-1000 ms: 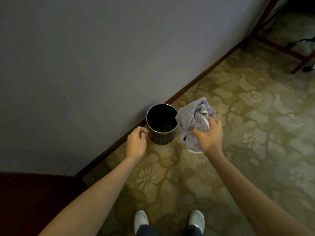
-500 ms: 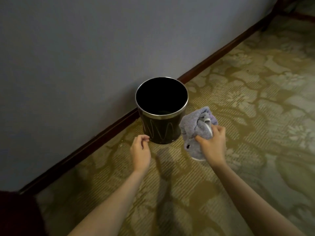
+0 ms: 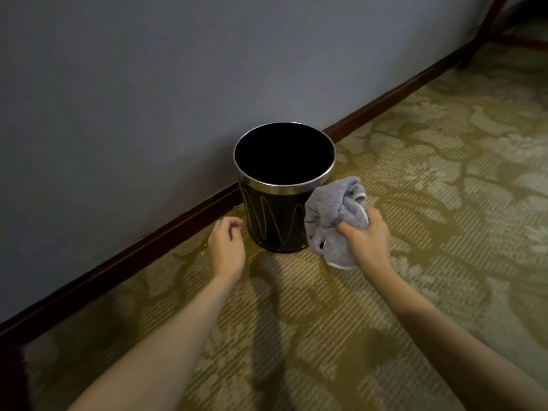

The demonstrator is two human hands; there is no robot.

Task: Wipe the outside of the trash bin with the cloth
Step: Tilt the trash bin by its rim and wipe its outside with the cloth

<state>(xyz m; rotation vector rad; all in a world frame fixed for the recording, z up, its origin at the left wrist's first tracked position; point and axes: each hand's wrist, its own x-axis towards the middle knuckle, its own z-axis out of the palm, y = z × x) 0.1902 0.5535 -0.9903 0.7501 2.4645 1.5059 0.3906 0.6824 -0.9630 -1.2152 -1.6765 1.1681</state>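
Note:
A round black trash bin (image 3: 274, 221) with a silver rim and white wavy lines stands upright on the carpet against the wall. My right hand (image 3: 369, 237) grips a bunched grey cloth (image 3: 332, 212), which lies against the bin's right side. My left hand (image 3: 226, 247) hovers just left of the bin's base, fingers loosely curled, holding nothing and not touching it. The bin's inside looks dark and its far side is hidden.
A grey wall (image 3: 148, 84) with a dark wooden baseboard (image 3: 148, 247) runs diagonally behind the bin. Patterned olive carpet (image 3: 430, 173) covers the floor. Dark wooden furniture legs (image 3: 492, 22) stand at the top right corner.
The view has come lower and closer to the bin. My right hand has brought the cloth against the bin's right side. My left hand stays beside the base.

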